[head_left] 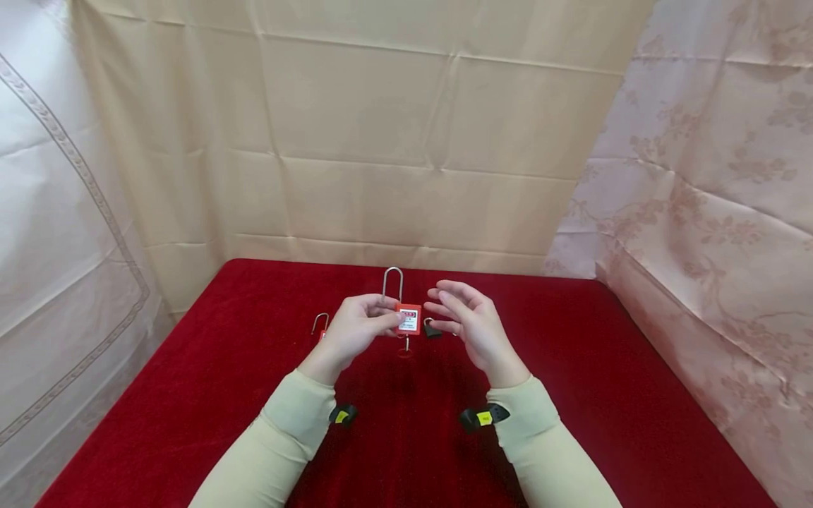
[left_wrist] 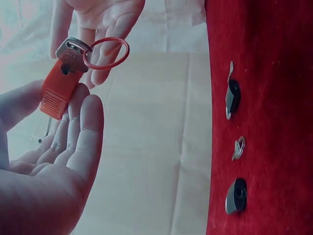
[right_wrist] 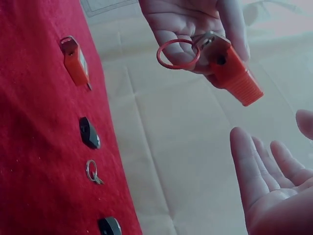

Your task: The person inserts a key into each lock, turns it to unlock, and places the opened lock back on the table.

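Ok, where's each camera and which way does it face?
Head: worn on the head, facing forward and down over the red table; left hand, gripping the red padlock, right hand and both sleeves show.
Left wrist: worn there, facing the padlock's keyed end; left hand near, right hand beyond.
Right wrist: worn there, facing the same end; right hand near, left hand beyond.
Both wrist views share the padlock, key and red ring.

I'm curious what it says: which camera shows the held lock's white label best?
The head view: there the white label on the lock in the left hand faces the camera, though its small print can't be read. Both wrist views show that lock and its key, but not its label.
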{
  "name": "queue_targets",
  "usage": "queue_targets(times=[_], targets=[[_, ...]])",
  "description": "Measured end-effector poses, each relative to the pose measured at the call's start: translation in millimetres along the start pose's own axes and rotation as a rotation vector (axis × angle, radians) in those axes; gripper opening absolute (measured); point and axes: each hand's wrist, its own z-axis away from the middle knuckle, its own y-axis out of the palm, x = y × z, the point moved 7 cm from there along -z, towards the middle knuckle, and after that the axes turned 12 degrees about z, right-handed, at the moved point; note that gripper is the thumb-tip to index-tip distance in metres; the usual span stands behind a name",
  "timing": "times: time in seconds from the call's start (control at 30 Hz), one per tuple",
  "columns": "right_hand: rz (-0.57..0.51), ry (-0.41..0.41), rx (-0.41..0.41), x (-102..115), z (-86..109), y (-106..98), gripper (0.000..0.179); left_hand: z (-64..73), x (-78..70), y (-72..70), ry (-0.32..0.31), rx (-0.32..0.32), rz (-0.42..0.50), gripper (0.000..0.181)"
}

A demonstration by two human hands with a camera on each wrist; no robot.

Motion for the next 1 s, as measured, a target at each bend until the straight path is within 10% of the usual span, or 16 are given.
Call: queue_targets(times=[0.57,1.0], targets=[[-0.026,0.106,0.083,-26,-9.0,32,0.042,0.1,8.4,-37.0,-0.079,-0.121,-0.114,0.032],[0.077,0.175,0.174,-44,2.7,44,0.045,19.7,35.7,-39.4,-0.178,-0.068,-0.149,0.024]])
